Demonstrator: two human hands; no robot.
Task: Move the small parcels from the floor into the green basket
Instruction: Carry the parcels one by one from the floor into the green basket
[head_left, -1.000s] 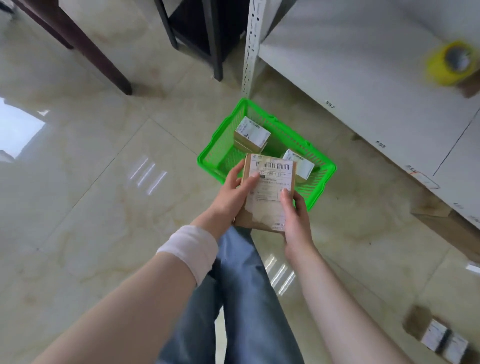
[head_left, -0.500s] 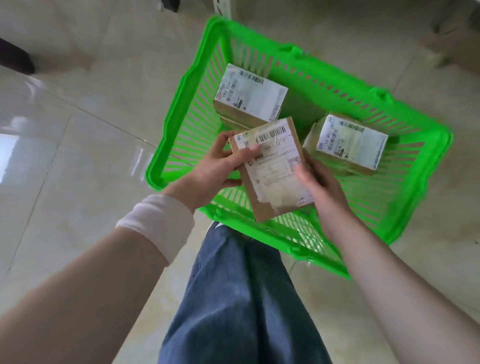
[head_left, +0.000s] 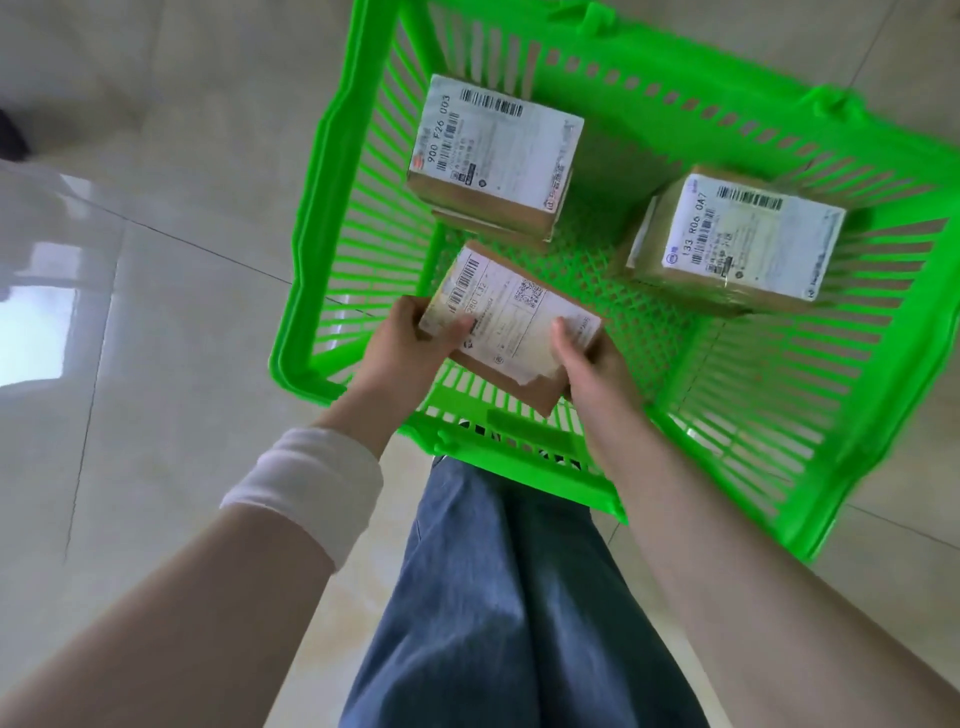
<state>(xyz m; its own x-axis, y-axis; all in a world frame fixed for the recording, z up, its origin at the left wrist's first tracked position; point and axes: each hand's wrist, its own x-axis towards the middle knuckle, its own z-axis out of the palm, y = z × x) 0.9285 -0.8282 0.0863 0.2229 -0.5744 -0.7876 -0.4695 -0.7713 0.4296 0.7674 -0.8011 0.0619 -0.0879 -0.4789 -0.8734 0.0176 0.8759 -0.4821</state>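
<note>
Left hand (head_left: 410, 338) and right hand (head_left: 587, 364) each gripped one end of flat brown parcel (head_left: 511, 322), thumbs on label. Parcel was low inside green basket (head_left: 322, 208), near front wall; contact with mesh bottom unclear. Rear box (head_left: 493, 150) just beyond, side box (head_left: 737, 239) apart. Risks: uneven release leaving parcel tipped against wall; far corner nudging rear box.

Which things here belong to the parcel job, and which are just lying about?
Job: basket; held parcel in left hand and right hand; left parcel, right parcel inside.
Not: floor, jeans, white cuff.
</note>
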